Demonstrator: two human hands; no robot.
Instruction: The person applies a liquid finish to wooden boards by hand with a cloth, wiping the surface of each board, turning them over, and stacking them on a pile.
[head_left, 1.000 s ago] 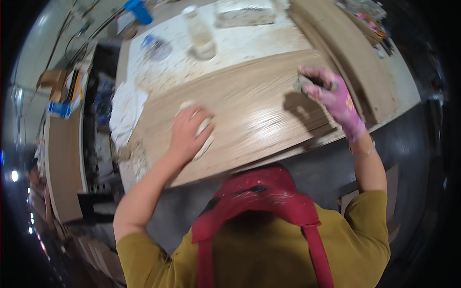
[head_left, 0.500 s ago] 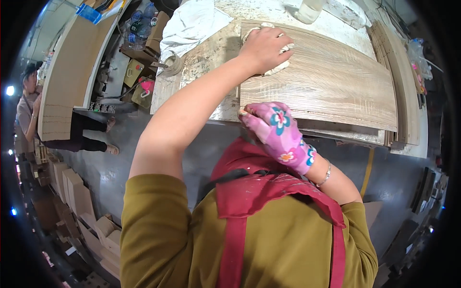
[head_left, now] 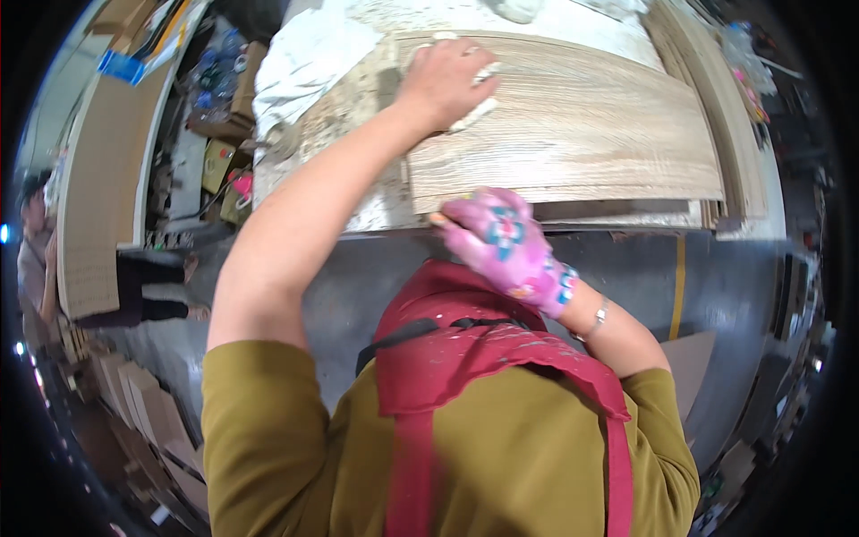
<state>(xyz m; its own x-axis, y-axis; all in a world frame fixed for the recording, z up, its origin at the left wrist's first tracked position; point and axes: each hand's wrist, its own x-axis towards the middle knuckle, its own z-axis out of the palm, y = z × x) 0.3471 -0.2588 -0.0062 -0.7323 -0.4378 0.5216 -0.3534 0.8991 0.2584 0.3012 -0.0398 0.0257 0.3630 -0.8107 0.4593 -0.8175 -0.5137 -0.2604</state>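
The panel [head_left: 573,134], a pale wood-grain board, lies flat on the spattered bench [head_left: 340,116], its long side running left to right and its near edge close to the bench's near edge. The left hand [head_left: 443,80], bare, lies palm down on the panel's far left corner, fingers pressed together over a whitish pad or cloth [head_left: 479,106] that peeks out beneath them; the flat palm seems to bear down on the pad against the surface. The right hand [head_left: 501,237], in a pink flowered glove, is at the panel's near edge toward its left end, fingers curled at the edge, seemingly to steady the board; whether it pinches something small there, I cannot tell. A white rag [head_left: 304,58] lies on the bench left of the panel. More boards [head_left: 707,80] are stacked at the right. Far left, another person [head_left: 36,259] stands by a tall sheet [head_left: 98,188].
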